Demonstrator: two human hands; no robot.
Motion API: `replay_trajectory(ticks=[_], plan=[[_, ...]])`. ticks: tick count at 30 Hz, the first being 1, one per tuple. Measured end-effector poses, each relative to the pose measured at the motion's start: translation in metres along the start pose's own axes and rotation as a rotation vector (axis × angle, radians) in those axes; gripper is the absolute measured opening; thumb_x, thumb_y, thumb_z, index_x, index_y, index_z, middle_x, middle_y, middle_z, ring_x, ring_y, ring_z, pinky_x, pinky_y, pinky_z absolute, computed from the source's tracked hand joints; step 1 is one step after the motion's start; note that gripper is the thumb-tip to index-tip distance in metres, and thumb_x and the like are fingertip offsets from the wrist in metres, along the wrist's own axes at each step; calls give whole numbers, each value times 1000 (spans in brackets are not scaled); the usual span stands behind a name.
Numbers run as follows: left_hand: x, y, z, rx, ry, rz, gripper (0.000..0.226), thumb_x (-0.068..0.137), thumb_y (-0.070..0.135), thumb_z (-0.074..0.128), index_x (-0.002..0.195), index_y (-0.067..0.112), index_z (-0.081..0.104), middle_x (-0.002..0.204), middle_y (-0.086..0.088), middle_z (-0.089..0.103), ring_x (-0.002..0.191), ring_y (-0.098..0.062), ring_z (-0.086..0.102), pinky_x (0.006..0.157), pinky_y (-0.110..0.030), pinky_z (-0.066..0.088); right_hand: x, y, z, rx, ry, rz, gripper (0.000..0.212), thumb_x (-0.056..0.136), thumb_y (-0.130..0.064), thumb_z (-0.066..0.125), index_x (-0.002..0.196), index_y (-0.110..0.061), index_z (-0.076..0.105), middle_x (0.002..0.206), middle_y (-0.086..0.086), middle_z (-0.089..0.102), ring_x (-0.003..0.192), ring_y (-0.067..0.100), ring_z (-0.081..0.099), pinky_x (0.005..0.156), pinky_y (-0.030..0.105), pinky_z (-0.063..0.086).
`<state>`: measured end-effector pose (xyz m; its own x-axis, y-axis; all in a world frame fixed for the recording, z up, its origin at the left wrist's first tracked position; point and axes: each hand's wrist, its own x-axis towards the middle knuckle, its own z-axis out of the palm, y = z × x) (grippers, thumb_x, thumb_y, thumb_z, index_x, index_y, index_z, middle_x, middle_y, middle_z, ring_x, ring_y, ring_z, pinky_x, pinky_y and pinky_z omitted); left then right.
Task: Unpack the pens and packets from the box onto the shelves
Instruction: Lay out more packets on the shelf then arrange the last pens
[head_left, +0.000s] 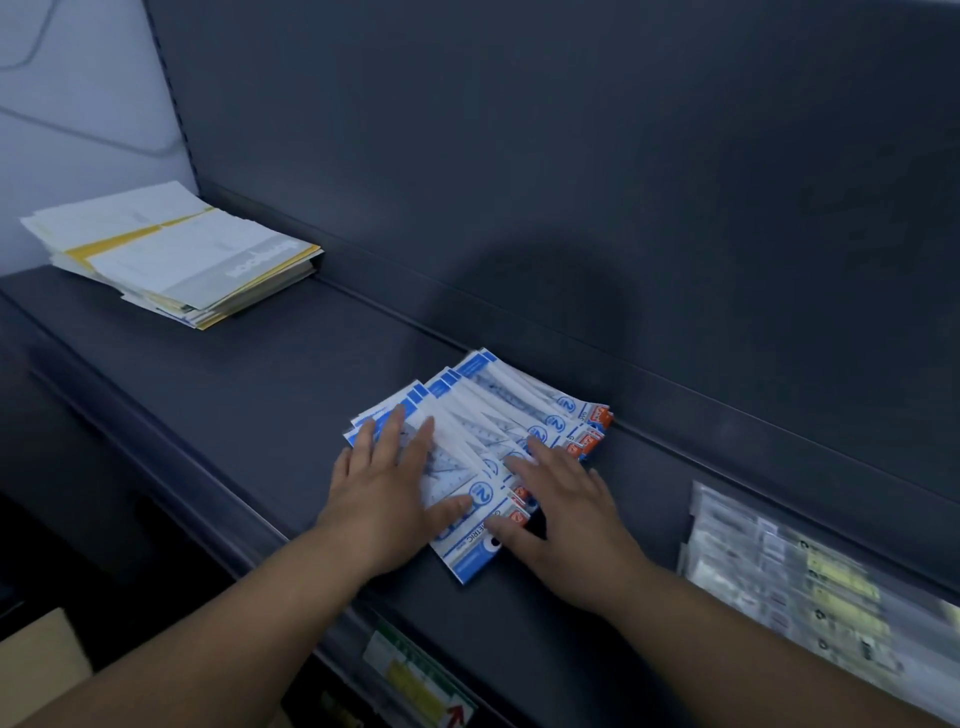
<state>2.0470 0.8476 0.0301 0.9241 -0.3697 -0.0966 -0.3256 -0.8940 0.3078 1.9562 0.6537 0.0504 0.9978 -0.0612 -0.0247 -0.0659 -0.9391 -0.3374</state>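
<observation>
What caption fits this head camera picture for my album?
Left hand and right hand rest flat on fanned blue packets on a dark shelf.

One head-worn view looks forward and down, close over a dark shelf (260, 395).

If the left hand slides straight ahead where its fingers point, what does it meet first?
Beyond the packets under the left hand, likely bare shelf, then the back panel.

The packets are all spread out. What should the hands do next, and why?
Probably push both hands inward to square the fanned blue-and-white plastic packets into one pile: the left hand and right hand lie flat on them, and they sit splayed on the dark grey metal shelf.
</observation>
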Motion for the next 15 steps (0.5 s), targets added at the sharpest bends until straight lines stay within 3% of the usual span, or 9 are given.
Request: replay_trajectory(ticks=[3,7,15], plan=[[-2,3,4,73,-88,32,94,72,87,21,144,44,-20,154,10,-30,143,-23,-27,116,-43,-8,4,5,3,-79,-100,-13,65,91,-67,34,149,-48,10,160,-19,-10,148,10,-10,118,42,-6],[2,18,5,72,-125,-4,92,78,84,21,144,40,-25,152,6,-36,140,-27,-32,115,-44,-12,11,9,-1,-84,-86,23,58,96,-58,33,149,-49,11,161,-18,-7,148,10,-6,118,43,-5],[-19,23,-1,18,19,-59,91,79,80,32,151,35,-1,160,6,-14,146,-25,-16,117,-43,-2,-10,2,-19,-81,33,41,59,94,-51,45,149,-34,29,161,-6,14,146,12,13,120,39,9]])
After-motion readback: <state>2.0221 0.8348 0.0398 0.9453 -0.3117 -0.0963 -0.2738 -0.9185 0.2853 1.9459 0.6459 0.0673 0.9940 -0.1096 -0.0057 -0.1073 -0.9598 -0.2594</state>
